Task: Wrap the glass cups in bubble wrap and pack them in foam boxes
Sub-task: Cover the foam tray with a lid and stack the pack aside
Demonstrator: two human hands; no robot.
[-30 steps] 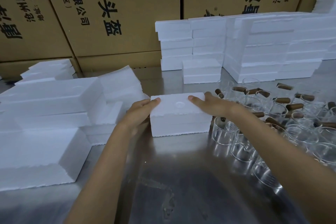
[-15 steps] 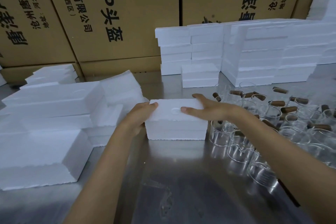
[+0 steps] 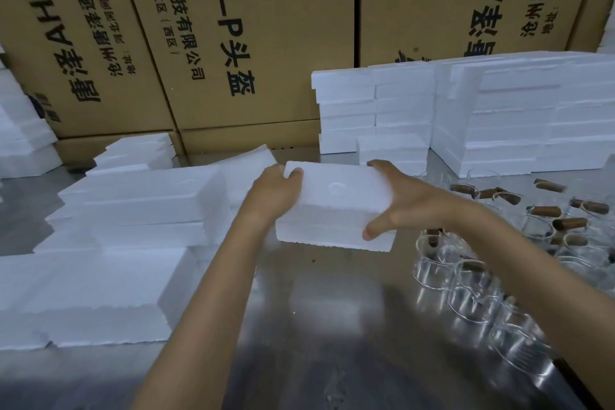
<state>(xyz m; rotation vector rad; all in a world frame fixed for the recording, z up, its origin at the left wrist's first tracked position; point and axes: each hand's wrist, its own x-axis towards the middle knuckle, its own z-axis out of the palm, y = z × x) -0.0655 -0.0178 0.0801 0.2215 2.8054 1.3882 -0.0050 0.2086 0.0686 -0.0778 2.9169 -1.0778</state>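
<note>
A closed white foam box (image 3: 336, 206) is at the middle of the steel table (image 3: 332, 326), tilted with its far end raised. My left hand (image 3: 273, 196) grips its left end, thumb on top. My right hand (image 3: 406, 203) grips its right end, fingers over the far edge and thumb on the near side. Several clear glass cups (image 3: 466, 280) with brown wooden handles stand to the right of the box. No bubble wrap shows.
Stacks of white foam boxes (image 3: 126, 206) fill the left side of the table. More foam stacks (image 3: 499, 116) stand at the back right. Large printed cardboard cartons (image 3: 253, 36) form a wall behind. Bare steel lies between my arms.
Both hands went from resting on the foam box to gripping its ends. The box has lifted and tilted off the table, and the view has moved closer.
</note>
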